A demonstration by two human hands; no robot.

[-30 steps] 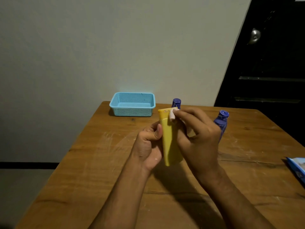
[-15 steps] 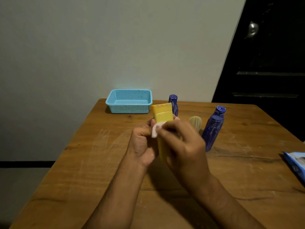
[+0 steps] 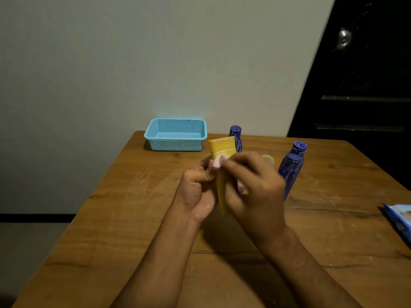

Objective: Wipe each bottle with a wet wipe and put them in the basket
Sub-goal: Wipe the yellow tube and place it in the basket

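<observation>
Now your right hand [image 3: 255, 185], pinching the wet wipe [image 3: 217, 162], has slid down the yellow tube [image 3: 222, 147] your left hand [image 3: 195, 192] grips (basket [image 3: 175, 145] far left awaits).

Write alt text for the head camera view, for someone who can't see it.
Over a wooden table, the left hand holds a yellow tube upright while the right hand rubs a white wipe on it. Three blue bottles stand behind, near a blue basket with no bottles in it.
</observation>
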